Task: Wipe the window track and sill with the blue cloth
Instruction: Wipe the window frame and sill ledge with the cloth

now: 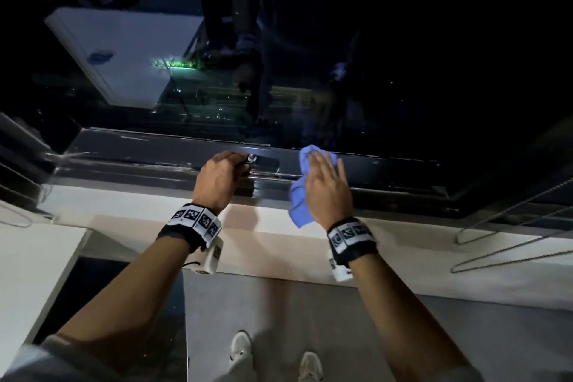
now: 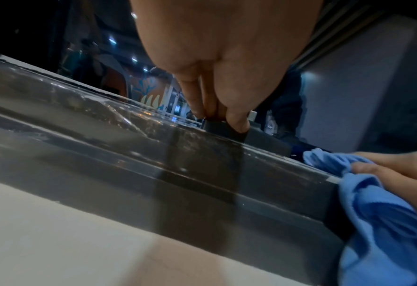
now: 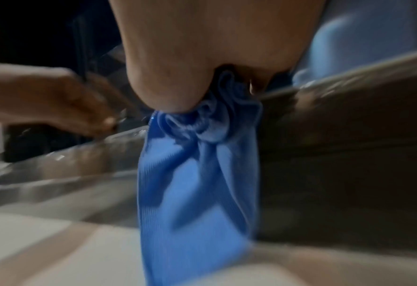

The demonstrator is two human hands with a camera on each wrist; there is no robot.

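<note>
Head view: right hand presses blue cloth flat on the window track, left hand pinching the latch; sill seemingly unwiped.

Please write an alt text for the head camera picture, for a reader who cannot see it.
Seen from above, the right hand presses a blue cloth on the dark window track, fingers straight, while the left hand grips the window handle beside it. Below runs a pale sill; the glass is dark.

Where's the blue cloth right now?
In the head view the blue cloth is under the right hand, pressed on the dark window track, right of the left hand at the window handle.
</note>
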